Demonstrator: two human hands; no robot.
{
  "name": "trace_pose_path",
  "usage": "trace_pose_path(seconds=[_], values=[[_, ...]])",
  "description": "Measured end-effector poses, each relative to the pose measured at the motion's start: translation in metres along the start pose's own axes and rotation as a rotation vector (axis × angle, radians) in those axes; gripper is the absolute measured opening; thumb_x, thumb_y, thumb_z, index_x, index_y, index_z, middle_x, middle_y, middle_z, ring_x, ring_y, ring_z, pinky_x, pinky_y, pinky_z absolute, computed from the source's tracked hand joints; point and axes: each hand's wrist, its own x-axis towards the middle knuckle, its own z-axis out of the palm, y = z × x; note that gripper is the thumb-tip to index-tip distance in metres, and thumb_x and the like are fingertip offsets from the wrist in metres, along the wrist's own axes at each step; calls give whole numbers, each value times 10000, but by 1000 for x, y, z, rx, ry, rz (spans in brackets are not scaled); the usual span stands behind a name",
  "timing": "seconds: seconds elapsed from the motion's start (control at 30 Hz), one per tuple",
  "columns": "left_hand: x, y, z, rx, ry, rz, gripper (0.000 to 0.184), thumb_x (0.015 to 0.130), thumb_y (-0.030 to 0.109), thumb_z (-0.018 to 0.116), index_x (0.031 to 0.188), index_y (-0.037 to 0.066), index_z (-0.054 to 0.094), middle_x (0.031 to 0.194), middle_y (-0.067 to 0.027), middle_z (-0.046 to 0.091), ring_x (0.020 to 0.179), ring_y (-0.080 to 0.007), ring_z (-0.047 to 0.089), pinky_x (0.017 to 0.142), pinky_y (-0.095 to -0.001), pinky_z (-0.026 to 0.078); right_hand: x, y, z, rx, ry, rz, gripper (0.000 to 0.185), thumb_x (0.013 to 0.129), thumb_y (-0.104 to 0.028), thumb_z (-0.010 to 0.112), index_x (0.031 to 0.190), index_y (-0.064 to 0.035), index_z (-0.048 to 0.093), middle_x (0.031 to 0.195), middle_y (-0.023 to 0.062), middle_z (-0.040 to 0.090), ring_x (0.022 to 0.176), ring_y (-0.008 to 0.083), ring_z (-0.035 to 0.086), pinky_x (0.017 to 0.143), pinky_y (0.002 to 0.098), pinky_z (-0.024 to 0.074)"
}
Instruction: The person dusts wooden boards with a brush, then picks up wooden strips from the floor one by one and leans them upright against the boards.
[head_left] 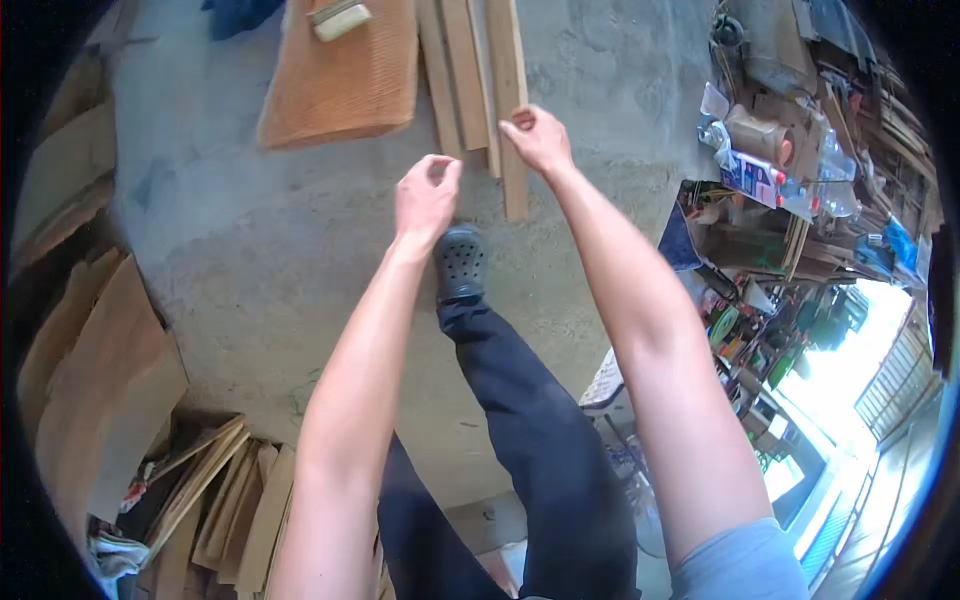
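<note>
My left hand (pixel 426 197) is in the middle of the view, above the dark clog, with thumb and index finger curled together in a pinch. My right hand (pixel 540 140) is higher and to the right, also pinched, its fingertips over or beside the longest wooden strip (pixel 512 175). Anything between the fingers of either hand is too small to make out. More wooden strips (pixel 463 80) lie side by side on the floor between and beyond my hands. Left of them is an orange-brown ribbed piece (pixel 345 85) with a pale brush-like object (pixel 341 22) on it.
My foot in a dark clog (pixel 461 265) stands on the concrete floor (pixel 270 260). Upright boards (pixel 215 500) and large panels (pixel 110 390) line the left side. On the right are cluttered shelves with plastic bottles (pixel 835 175) and a bright opening.
</note>
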Motion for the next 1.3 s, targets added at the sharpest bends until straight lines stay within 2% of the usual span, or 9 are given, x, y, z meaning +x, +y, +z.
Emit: trace_pose_path(seconds=[0.33, 0.47, 0.5, 0.63, 0.7, 0.9, 0.97, 1.07, 1.3], values=[[39, 14, 143, 359, -54, -69, 631, 866, 298, 648, 1376, 63, 359, 1318, -171, 507, 1151, -356, 570, 946, -452, 474, 107, -15, 8, -212, -42, 75, 733, 776, -362, 753, 1340, -24, 428, 1344, 235, 505, 1220, 348, 540, 1003, 410, 460], [28, 8, 135, 217, -39, -70, 610, 856, 293, 661, 1354, 58, 399, 1267, -171, 508, 1141, -362, 563, 950, -451, 469, 111, -25, -6, -202, -164, 168, 438, 703, -318, 752, 984, 12, 684, 986, 206, 702, 913, 335, 690, 806, 427, 556], [25, 9, 127, 191, -31, -59, 589, 854, 307, 659, 1338, 64, 425, 1270, -170, 520, 1136, -366, 567, 941, -456, 472, 108, -15, -2, -180, -58, 80, 363, 672, -321, 755, 802, 14, 705, 845, 193, 715, 754, 337, 704, 690, 429, 568], [-3, 17, 84, 146, 36, 67, 516, 847, 330, 660, 1272, 78, 510, 1238, -176, 575, 1092, -380, 591, 907, -470, 484, 62, -26, -38, 443, -419, 120, 358, 781, -274, 790, 1022, -19, 718, 943, 107, 725, 886, 173, 680, 775, 328, 526], [-22, 19, 61, 120, -10, 112, 489, 836, 307, 674, 1243, 72, 540, 1177, -187, 616, 1023, -409, 615, 873, -488, 494, 33, -51, -62, 301, -561, 39, 538, 831, -284, 768, 1252, 11, 610, 1149, 84, 659, 1042, 162, 615, 956, 328, 469], [-122, -28, 3, -14, 313, 383, 483, 844, 128, 633, 1308, 74, 508, 1205, -152, 615, 1028, -334, 638, 808, -432, 547, -75, -120, -59, 529, -621, 11, 600, 852, -262, 746, 1301, 79, 541, 1159, 103, 644, 1088, 174, 595, 975, 301, 440], [-157, -62, -34, -21, 395, 525, 632, 763, 66, 662, 1362, 96, 465, 1256, -117, 602, 1056, -310, 633, 825, -408, 561, -129, -169, -52, 539, -571, -17, 267, 923, -209, 655, 1096, -14, 597, 1042, 39, 620, 966, 110, 578, 883, 275, 438], [-215, -107, -101, 65, 437, 620, 683, 786, 91, 672, 1416, 101, 408, 1363, -97, 517, 1116, -280, 601, 885, -397, 550, -198, -228, -37, 433, -443, -118, 320, 915, -255, 665, 1125, -19, 618, 1067, 59, 645, 968, 126, 586, 886, 289, 444], [-342, -226, -271, 50, 897, 275, 673, 897, 295, 633, 1429, 6, 338, 1458, -206, 351, 1243, -391, 475, 1007, -476, 426, -404, -436, 96, 263, -646, -793, 351, 770, -119, 804, 1063, 18, 668, 1058, 77, 681, 982, 151, 617, 872, 307, 484]])
